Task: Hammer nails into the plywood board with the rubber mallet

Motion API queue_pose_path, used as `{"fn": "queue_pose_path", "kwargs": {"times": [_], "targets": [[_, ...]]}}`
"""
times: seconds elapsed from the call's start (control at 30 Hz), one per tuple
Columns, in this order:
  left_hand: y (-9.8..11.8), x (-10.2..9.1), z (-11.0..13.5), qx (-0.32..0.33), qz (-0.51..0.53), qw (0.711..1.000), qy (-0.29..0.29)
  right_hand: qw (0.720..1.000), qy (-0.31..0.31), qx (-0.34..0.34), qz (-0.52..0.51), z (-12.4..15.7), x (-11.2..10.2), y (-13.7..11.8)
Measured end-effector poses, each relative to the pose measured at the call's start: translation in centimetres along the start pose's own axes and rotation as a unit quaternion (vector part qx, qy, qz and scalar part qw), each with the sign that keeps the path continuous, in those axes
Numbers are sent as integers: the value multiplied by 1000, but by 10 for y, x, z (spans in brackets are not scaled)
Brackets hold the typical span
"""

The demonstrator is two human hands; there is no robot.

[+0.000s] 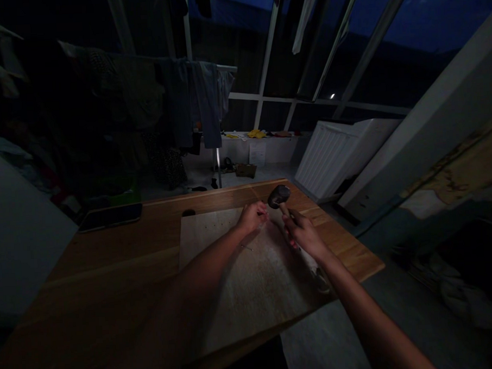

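Note:
My right hand [303,233] is closed around the handle of a mallet with a dark, rounded head [279,196]. The head is raised just right of my left hand [253,217], whose fingers are pinched together over the far part of a pale, worn board [243,304]. What the left fingertips hold is too small and dim to make out. On the board below the left wrist lies a thin metal nail [246,247]. Under my right forearm a pale, looped shape [321,282] shows at the board's right side; its kind is unclear.
The board lies on a wooden table [111,266]. A dark flat phone-like object [111,217] rests at the table's far left. Beyond stand a clothes rack hung with trousers [205,99] and a white ribbed unit [326,154]. The room is dim.

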State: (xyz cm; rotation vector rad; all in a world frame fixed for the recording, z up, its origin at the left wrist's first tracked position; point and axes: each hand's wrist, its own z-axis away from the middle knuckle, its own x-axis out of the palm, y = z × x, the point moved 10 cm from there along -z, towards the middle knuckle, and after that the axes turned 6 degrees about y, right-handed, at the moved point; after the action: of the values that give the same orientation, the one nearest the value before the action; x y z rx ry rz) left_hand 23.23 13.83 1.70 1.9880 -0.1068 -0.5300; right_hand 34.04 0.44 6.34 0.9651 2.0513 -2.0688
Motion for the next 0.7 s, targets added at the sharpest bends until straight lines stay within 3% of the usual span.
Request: {"fn": "queue_pose_path", "kwargs": {"times": [0.27,0.4,0.53,0.7], "targets": [[-4,2,-2,-14,-1,1000,-3,993,-41,-3,110,12,16,-4],[-6,4,-1,-18,-3,1000,-11,990,-19,-25,137,12,13,-8],[-2,5,-2,-18,-17,1000,-20,995,-20,5,102,12,14,-1],[13,-7,-6,-4,-46,996,-74,998,41,7,55,13,-2,9]]}}
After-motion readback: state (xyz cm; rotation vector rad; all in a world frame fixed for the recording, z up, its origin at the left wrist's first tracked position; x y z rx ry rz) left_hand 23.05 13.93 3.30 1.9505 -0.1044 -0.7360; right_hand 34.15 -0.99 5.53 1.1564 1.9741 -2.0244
